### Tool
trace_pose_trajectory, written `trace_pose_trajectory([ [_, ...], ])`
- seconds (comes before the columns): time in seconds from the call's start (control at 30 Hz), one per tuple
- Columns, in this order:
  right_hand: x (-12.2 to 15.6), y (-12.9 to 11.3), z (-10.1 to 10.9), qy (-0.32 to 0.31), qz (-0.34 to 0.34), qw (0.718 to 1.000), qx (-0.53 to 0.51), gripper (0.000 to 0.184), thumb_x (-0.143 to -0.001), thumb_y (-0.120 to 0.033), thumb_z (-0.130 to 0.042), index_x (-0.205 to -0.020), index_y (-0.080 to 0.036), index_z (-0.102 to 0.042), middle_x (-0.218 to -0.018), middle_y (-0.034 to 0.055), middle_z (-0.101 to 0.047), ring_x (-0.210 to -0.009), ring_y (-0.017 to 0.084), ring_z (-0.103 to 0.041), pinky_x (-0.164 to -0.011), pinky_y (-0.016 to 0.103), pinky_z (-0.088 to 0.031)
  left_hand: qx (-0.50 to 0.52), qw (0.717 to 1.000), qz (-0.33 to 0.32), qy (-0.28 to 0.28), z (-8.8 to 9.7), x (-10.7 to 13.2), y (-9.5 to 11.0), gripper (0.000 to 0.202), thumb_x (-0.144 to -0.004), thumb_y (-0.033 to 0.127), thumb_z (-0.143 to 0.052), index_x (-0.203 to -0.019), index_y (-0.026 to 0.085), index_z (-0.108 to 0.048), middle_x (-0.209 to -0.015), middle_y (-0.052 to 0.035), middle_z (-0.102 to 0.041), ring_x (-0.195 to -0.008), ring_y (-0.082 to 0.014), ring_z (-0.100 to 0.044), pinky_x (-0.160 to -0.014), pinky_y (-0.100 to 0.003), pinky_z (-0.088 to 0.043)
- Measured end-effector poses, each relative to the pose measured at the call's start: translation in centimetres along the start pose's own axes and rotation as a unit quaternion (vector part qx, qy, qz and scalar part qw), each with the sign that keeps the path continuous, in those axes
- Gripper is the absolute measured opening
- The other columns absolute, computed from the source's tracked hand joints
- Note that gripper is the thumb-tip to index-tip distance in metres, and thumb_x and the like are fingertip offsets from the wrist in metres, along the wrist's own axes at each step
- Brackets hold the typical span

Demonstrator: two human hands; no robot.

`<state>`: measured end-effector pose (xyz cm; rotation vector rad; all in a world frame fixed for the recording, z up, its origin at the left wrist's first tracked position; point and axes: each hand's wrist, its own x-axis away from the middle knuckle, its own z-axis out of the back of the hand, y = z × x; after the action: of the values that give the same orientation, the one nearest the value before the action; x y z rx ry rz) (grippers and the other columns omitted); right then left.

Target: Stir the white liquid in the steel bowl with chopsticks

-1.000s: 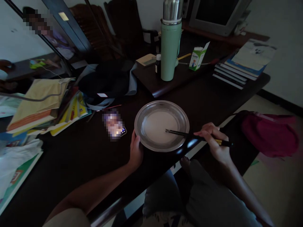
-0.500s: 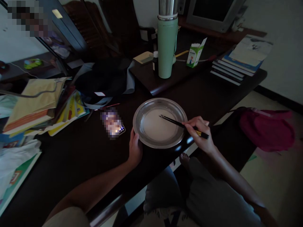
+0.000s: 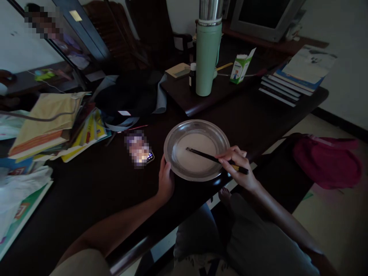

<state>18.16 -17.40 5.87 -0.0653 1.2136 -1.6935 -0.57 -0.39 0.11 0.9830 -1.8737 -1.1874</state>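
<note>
A wide metal bowl [image 3: 170, 151] stands at the front edge of the dark table, with a whitish liquid [image 3: 198, 157] in it. My left hand [image 3: 166, 179] grips the bowl's near left side, the thumb by the rim and the other fingers hidden underneath or behind. In my right hand [image 3: 238, 168] is a pair of black chopsticks [image 3: 202, 154] with gold bands near the thick ends. Their tips reach into the liquid, left of the bowl's middle, and lie close together.
Left of the bowl lies a lit phone [image 3: 151, 157]. Behind stand a green thermos [image 3: 207, 61], a small dark bottle [image 3: 192, 76] and a green-white box [image 3: 240, 69]. Books [image 3: 304, 73] are stacked at right, papers [image 3: 51, 111] at left. A person [image 3: 71, 50] is in the back left.
My right hand has moved the chopsticks left and slightly down across the liquid, and their tips have come together. My left hand stays at the bowl. The view has shifted slightly.
</note>
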Motion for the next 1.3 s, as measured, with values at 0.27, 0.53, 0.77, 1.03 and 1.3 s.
trace_pose_trajectory([
  [0.27,1.0,-0.1,3.4,0.118,-0.082,0.989,0.031,0.029,-0.095,-0.035,-0.064,-0.067,-0.026,-0.061,-0.079,0.0004,-0.074,-0.078,0.021,-0.062,-0.082,0.044,-0.040,-0.008,1.000,-0.007,-0.001,0.0,0.0,-0.1,0.054,-0.085,0.055,-0.066,-0.132,0.028,-0.063,-0.135,-0.0072,-0.068,-0.134,-0.0293,-0.057,-0.117,-0.047,-0.042],
  [0.53,1.6,-1.4,2.6,-0.003,-0.064,0.998,-0.028,0.022,-0.096,-0.037,-0.062,-0.077,-0.029,-0.070,-0.084,0.0008,-0.077,-0.083,0.023,-0.062,-0.080,0.045,-0.041,-0.002,1.000,-0.002,0.004,0.0,0.0,0.0,0.053,-0.085,0.054,-0.067,-0.130,0.028,-0.064,-0.136,-0.0070,-0.067,-0.135,-0.0284,-0.057,-0.118,-0.046,-0.041],
  [0.77,0.1,0.3,-0.1,0.019,-0.004,0.999,0.044,0.020,-0.097,-0.035,-0.062,-0.079,-0.029,-0.065,-0.092,-0.0009,-0.081,-0.086,0.024,-0.063,-0.082,0.048,-0.037,-0.003,1.000,-0.002,0.000,0.1,-0.1,-0.1,0.053,-0.086,0.052,-0.066,-0.132,0.029,-0.063,-0.135,-0.0061,-0.068,-0.134,-0.0280,-0.057,-0.116,-0.045,-0.043],
  [1.03,1.8,-0.6,3.9,0.094,-0.059,0.993,0.048,0.029,-0.096,-0.028,-0.063,-0.069,-0.025,-0.056,-0.081,-0.0008,-0.073,-0.077,0.020,-0.062,-0.082,0.044,-0.035,-0.002,1.000,0.001,0.004,0.0,0.0,-0.1,0.051,-0.085,0.052,-0.066,-0.130,0.028,-0.064,-0.136,-0.0063,-0.068,-0.135,-0.0284,-0.057,-0.119,-0.047,-0.040],
  [1.3,1.7,-1.8,2.8,-0.028,-0.007,0.999,-0.026,0.023,-0.097,-0.027,-0.062,-0.074,-0.027,-0.061,-0.089,-0.0010,-0.078,-0.082,0.022,-0.064,-0.079,0.044,-0.038,-0.001,1.000,0.001,0.004,0.0,0.0,0.0,0.052,-0.084,0.054,-0.067,-0.129,0.029,-0.065,-0.137,-0.0065,-0.067,-0.136,-0.0292,-0.056,-0.119,-0.048,-0.040],
])
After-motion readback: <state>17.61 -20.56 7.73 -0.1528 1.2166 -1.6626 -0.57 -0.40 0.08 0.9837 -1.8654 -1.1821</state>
